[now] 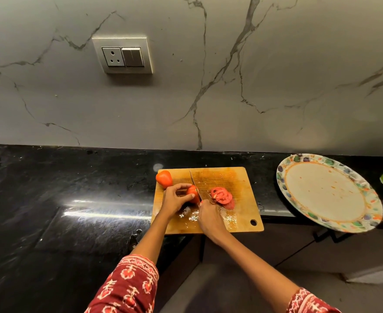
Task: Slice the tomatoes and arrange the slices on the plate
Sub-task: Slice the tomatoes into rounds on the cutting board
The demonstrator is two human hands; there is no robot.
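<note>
Tomatoes half done — left hand (pixel 174 198) fingers pinch one (pixel 192 194), right hand (pixel 208 216) grips the knife (pixel 195 185); slices (pixel 222 196) wait, plate (pixel 299 160) unfilled, another (pixel 164 179) whole.

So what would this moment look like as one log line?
step: slicing | left hand: holds tomato | right hand: grips knife | slices: on cutting board | plate: no slices
</note>
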